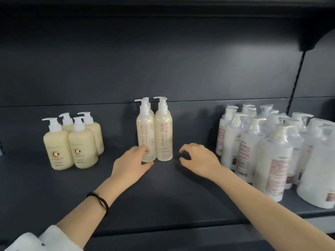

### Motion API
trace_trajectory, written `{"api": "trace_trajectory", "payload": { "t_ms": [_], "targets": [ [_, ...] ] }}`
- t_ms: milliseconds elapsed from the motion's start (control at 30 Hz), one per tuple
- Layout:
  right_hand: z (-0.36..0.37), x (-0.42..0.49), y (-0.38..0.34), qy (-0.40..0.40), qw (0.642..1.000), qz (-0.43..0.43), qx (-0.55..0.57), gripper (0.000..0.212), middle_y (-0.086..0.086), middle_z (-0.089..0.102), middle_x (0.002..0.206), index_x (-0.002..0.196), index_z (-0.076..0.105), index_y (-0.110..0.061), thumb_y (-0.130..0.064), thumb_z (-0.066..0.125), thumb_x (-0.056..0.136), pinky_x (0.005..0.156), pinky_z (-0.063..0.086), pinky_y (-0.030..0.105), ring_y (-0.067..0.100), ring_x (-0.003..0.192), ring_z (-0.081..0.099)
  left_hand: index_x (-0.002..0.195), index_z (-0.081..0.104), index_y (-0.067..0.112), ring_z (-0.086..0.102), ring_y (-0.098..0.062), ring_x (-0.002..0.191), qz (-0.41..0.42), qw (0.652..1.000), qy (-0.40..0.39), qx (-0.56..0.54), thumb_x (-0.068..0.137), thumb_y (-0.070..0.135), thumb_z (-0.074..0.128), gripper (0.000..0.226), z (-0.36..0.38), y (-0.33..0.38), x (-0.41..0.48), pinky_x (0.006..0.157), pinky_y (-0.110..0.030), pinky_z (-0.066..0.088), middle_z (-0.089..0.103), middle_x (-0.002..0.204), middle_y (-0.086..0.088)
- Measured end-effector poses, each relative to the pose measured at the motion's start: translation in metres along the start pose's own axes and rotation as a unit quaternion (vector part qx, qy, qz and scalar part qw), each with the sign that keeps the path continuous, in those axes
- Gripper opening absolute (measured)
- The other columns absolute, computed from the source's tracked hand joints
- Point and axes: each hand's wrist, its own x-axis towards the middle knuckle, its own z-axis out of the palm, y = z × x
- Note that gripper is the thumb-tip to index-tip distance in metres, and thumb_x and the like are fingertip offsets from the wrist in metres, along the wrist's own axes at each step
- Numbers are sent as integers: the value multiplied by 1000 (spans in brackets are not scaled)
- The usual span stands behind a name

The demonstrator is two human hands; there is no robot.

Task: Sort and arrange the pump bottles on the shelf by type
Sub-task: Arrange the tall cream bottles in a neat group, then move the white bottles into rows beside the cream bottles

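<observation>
Tall pump bottle (145,131) is standing upright in the middle of the shelf (163,200), its long axis vertical and its spout pointing left, touching its twin (164,134). My left hand (133,161) is gripping it low, fingers and thumb curling round the base. I am judging it stiff, smooth plastic, weighty if full and likely to tip, so a mid-body hold would be steadier. My right hand (198,159) is hovering just beside the twin, half curled, holding nothing.
</observation>
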Motion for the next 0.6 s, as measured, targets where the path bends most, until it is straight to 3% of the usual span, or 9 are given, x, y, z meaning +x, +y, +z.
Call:
{"api": "trace_trajectory", "payload": {
  "t_ms": [133, 300, 400, 500, 600],
  "targets": [
    [-25, -29, 10, 0, 1000, -28, -9, 33, -4, 59, 116, 122, 56, -25, -35, 53, 91, 80, 51, 34, 16, 104, 57, 130, 44, 35, 51, -11, 118, 25, 999, -31, 24, 87, 58, 54, 50, -10, 44, -17, 82, -33, 50, 50, 134, 13],
    [-60, -79, 30, 23, 998, -63, 8, 30, -5, 59, 117, 121, 57, -24, -32, 53, 92, 82, 51, 35, 15, 105, 58, 123, 48, 37, 51, -6, 116, 35, 998, -31, -40, 87, 57, 55, 42, -17, 112, -44, 81, -30, 45, 52, 129, 18],
    [-80, -107, 47, 71, 993, -86, 42, 27, -4, 63, 113, 117, 61, -21, -27, 56, 91, 81, 52, 35, 15, 96, 60, 117, 54, 36, 53, -1, 109, 32, 987, -48, -152, 85, 52, 61, 37, -12, 150, -57, 83, -26, 44, 55, 123, 18],
    [-98, -131, 69, 135, 985, -78, 71, 22, -4, 65, 107, 111, 65, -18, -19, 58, 90, 75, 52, 31, 13, 87, 61, 111, 59, 32, 56, 0, 102, 19, 951, -70, -300, 81, 45, 70, 34, 1, 188, -65, 81, -17, 43, 60, 117, 13],
    [-111, -150, 89, 205, 972, -81, 86, 19, -5, 64, 101, 104, 67, -15, -11, 61, 87, 64, 52, 29, 11, 77, 58, 117, 56, 29, 55, -3, 105, 10, 928, -75, -365, 76, 43, 76, 48, 16, 223, -71, 77, -12, 42, 57, 119, 13]
  ]
}}
